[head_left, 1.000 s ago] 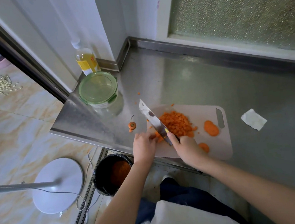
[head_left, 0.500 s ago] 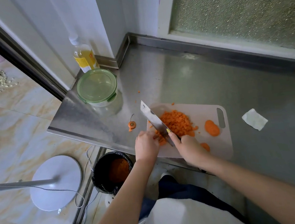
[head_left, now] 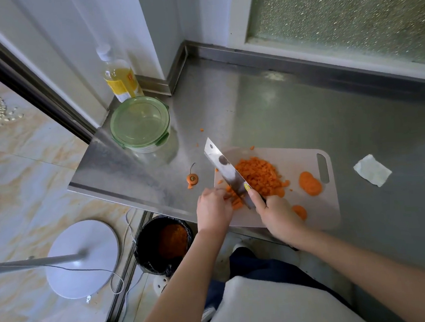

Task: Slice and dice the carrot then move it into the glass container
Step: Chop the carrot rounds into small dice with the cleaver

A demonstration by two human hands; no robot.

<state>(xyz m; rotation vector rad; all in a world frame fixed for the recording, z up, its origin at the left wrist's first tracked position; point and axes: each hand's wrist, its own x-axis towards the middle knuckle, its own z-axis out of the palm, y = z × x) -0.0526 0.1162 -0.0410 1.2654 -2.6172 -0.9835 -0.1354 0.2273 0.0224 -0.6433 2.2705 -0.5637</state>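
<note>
The right hand [head_left: 275, 214] is closed around the handle of the cleaver [head_left: 226, 175], forefinger laid forward along the blade. The left hand [head_left: 214, 209] holds down the carrot strips [head_left: 236, 205] with curled fingers at the near left corner of the cutting board [head_left: 314, 218], just beside the edge.

To dice well, I would keep the left fingertips tucked back, the knuckles guiding the flat of the blade, and cut in short, even strokes.

The diced carrot [head_left: 259, 177] is heaped at the board's middle, and whole carrot slices [head_left: 309, 183] wait towards its handle slot. The glass container [head_left: 140, 123], green lid on, stands well off the board's far left corner.

Behind it, the oil bottle [head_left: 119, 79] has a yellow label whose print is too small to read. The blade bears only a dark mark.
</note>
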